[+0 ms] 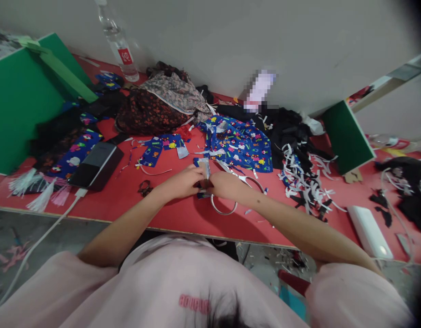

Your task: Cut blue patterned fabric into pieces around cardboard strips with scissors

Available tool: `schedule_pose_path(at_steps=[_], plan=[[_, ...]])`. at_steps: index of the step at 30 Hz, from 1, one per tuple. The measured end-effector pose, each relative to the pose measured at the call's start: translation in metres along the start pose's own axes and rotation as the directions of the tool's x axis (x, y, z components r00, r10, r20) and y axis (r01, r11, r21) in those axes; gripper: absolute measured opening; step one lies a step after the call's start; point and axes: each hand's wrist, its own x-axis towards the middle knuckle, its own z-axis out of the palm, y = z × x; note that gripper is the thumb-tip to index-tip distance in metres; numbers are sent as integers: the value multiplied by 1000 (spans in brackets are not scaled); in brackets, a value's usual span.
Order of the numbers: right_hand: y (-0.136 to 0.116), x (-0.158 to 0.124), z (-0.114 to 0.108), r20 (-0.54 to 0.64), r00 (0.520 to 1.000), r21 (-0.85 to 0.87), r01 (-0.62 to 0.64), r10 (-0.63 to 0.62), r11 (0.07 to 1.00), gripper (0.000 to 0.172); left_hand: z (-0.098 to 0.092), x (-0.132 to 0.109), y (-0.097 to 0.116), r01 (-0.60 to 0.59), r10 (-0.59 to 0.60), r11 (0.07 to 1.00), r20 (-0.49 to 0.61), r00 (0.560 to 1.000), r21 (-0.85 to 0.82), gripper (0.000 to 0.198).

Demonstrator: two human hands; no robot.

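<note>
My left hand [190, 181] and my right hand [224, 187] are close together over the red table [183, 214]. Both have their fingers closed on a small piece of fabric [205, 167], pale grey on the side that shows, with blue at its edges. Its lower part is mostly hidden by my fingers. A pair of scissors [251, 183] with white handles lies beneath and beside my right hand, blades towards the back. Behind my hands spreads a larger blue cartoon-print cloth [244, 148]. Smaller blue print pieces [151, 152] lie to the left.
Dark floral cloth [152, 111] is heaped at the back, near a water bottle [123, 54]. A black box [96, 166] with a white cable is at left. White and black scraps [302, 180] and a white power bank [369, 232] are at right. Green boards [349, 136] stand at both sides.
</note>
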Motion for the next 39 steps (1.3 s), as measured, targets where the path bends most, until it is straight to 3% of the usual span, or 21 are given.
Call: schedule_pose_path(at_steps=[11,14,16,19,24,28,33,36,39], plan=[[-3,3,2,-16,1000,-10,-3,3,1000,29,0,-4,10,18,-17,998,-23,1000,58,12],[-3,3,5,-25,1000,-6,-9,9,1000,26,4,-11,19,103,-95,991,-101,990,79,15],[1,3,5,-21,1000,14,14,-14,1000,23,10,-17,24,261,-245,963,-198,949,61,20],[8,3,5,-22,997,51,69,-68,996,22,22,-21,28,450,-443,892,-274,854,-40,35],[16,4,9,-53,989,120,142,-137,983,22,37,-14,27,463,-547,829,-285,787,-314,57],[21,3,14,-102,979,216,197,-179,956,20,38,-7,20,422,-670,646,-207,713,-635,59],[24,-4,19,-180,970,333,216,-163,918,20,30,-4,21,288,-642,372,-21,766,-882,37],[24,-11,19,-226,967,385,198,-116,902,20,25,-3,25,233,-628,231,39,777,-945,41],[26,-19,16,-252,965,427,180,-75,886,18,22,-4,28,193,-601,172,53,797,-966,47]])
